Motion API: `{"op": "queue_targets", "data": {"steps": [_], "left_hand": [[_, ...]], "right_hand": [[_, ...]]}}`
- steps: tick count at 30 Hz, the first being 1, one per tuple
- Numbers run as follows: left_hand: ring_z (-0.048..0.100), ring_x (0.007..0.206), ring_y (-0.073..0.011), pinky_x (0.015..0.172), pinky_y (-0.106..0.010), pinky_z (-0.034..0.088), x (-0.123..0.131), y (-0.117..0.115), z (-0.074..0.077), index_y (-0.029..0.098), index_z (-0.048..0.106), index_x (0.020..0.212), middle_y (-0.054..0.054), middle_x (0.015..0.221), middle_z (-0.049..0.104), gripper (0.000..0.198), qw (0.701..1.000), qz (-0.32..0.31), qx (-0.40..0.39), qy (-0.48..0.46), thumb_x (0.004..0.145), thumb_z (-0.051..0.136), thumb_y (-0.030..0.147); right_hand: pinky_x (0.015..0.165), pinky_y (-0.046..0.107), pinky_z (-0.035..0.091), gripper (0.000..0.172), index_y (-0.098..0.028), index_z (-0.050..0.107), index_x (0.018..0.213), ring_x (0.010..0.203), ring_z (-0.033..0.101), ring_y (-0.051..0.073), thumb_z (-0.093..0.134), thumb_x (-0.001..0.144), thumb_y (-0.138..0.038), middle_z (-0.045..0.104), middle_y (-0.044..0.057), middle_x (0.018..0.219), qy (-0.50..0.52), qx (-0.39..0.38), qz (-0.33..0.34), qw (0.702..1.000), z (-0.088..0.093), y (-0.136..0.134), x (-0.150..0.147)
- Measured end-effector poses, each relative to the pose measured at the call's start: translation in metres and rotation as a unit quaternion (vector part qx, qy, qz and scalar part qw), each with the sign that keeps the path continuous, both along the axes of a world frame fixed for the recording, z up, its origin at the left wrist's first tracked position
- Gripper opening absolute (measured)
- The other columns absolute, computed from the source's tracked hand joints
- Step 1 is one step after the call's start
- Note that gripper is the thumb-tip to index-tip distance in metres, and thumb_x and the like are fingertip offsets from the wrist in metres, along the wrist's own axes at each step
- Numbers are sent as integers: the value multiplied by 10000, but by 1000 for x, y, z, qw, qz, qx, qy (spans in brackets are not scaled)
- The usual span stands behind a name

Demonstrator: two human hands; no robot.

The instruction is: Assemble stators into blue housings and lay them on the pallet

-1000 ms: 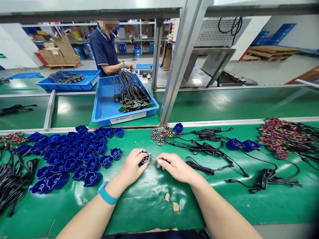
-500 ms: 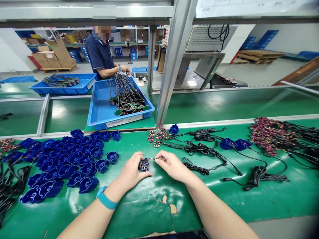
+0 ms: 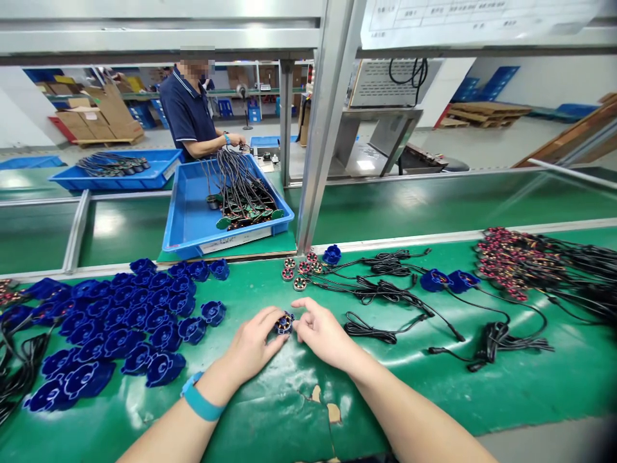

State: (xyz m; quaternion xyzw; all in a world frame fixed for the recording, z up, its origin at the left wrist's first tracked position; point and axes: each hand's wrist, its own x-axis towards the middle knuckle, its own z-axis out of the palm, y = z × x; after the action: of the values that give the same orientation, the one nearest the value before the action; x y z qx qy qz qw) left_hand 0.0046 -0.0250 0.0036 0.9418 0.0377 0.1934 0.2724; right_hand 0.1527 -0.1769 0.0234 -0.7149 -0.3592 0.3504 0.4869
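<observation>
My left hand (image 3: 251, 346) and my right hand (image 3: 324, 334) meet over the green mat, both pinching one small round blue part with a copper coil (image 3: 284, 323) between their fingertips. A blue band sits on my left wrist. Several blue plastic housings (image 3: 125, 321) lie spread to the left of my left hand. Three small coil pieces (image 3: 295, 270) rest just beyond the held part. Bundled black cables (image 3: 385, 289) lie to the right of my right hand.
A blue tray (image 3: 193, 218) with wired boards stands behind a metal post (image 3: 315, 128). A person in a dark shirt (image 3: 186, 112) works at the far bench. More wired coils (image 3: 520, 263) pile at the right. The mat is torn near its front edge (image 3: 321, 402).
My right hand has closed in on the blue part until both hands touch it. The camera has tilted slightly, shifting the bench down and left.
</observation>
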Motion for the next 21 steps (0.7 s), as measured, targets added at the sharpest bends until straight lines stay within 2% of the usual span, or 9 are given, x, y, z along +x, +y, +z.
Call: {"op": "queue_targets", "data": {"steps": [4, 8, 13, 21], "left_hand": [[704, 1079, -224, 929, -363, 612, 0, 0, -1, 250, 600, 1279, -108, 1280, 661, 338, 1000, 4, 16, 2, 943, 609, 287], [707, 1079, -237, 924, -372, 619, 0, -2, -2, 231, 609, 1285, -120, 1274, 662, 357, 999, 14, 28, -3, 930, 616, 268], [709, 1056, -247, 896, -372, 627, 1, -5, -5, 207, 618, 1260, -135, 1242, 660, 340, 999, 30, 31, -5, 926, 619, 268], [710, 1041, -234, 897, -362, 620, 2, -8, 0, 205, 625, 1222, -115, 1184, 674, 309, 1000, 24, 8, -3, 913, 624, 227]], "right_hand": [[513, 234, 386, 457, -172, 480, 1288, 500, 498, 112, 568, 869, -332, 612, -69, 604, 83, -1, -13, 996, -4, 4, -5], [431, 219, 299, 551, -151, 445, 1305, 417, 392, 85, 605, 837, -393, 601, -77, 594, 166, 3, -17, 986, 3, 7, -6], [435, 208, 270, 667, -110, 430, 1342, 430, 393, 71, 652, 815, -451, 629, -51, 620, 229, 14, -1, 973, 8, 7, -6], [435, 191, 211, 803, -91, 434, 1427, 472, 386, 57, 776, 794, -449, 700, 28, 700, 297, 17, 32, 954, -2, 6, 6]]}}
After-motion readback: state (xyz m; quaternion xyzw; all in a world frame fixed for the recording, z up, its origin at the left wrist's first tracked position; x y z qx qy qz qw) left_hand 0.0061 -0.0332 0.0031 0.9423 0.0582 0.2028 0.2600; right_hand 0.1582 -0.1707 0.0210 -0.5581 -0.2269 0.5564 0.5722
